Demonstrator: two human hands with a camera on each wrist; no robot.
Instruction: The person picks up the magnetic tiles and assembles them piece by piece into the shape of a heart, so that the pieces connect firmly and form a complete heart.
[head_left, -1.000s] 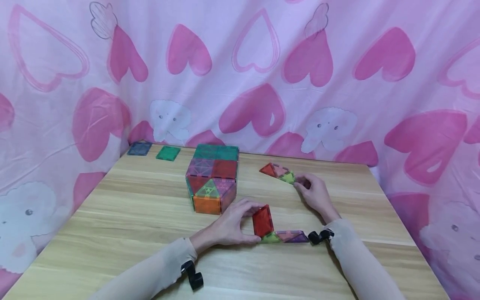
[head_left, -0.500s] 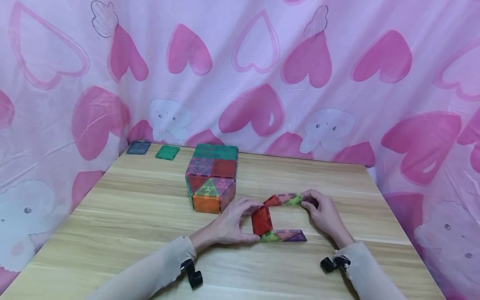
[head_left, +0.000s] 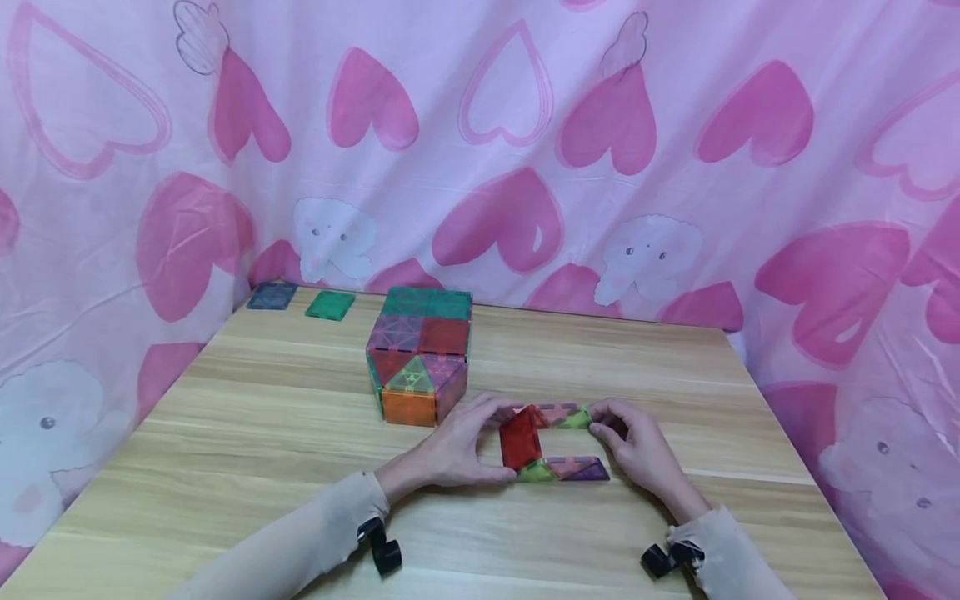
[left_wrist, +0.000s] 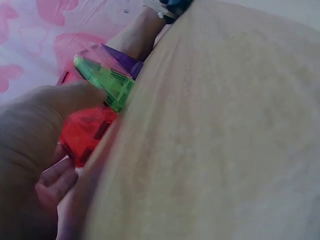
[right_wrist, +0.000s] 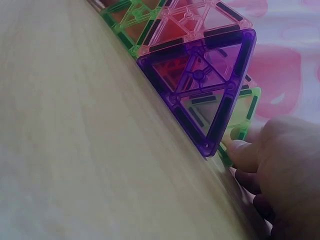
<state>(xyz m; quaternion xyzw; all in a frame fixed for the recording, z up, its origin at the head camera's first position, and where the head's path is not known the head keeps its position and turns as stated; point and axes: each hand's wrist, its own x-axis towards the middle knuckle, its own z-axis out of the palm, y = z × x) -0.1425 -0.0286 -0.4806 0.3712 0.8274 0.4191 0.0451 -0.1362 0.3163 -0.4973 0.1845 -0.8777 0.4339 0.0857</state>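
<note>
In the head view my left hand (head_left: 461, 446) holds a red square magnetic tile (head_left: 520, 439), thumb at its near end and fingers at its far end. A near strip of triangle tiles joins it: green (head_left: 536, 472), pink (head_left: 567, 465) and purple (head_left: 588, 472). Opposite stands a far strip with a pink triangle (head_left: 553, 413) and a yellow-green triangle (head_left: 576, 418), whose end my right hand (head_left: 637, 446) pinches. The left wrist view shows my thumb against the green triangle (left_wrist: 117, 90). In the right wrist view the purple triangle (right_wrist: 200, 75) partly covers the pinched tile (right_wrist: 252, 102).
A box built of magnetic tiles (head_left: 446, 335) stands on the wooden table (head_left: 262, 425), beyond my left hand. Flat green (head_left: 330, 305) and blue (head_left: 272, 296) square tiles lie at the back left. A pink heart-patterned curtain (head_left: 495, 83) hangs behind the table.
My right hand has brought the far strip nearer and left, from the back right to beside the red square. The left hand keeps its hold in nearly the same place.
</note>
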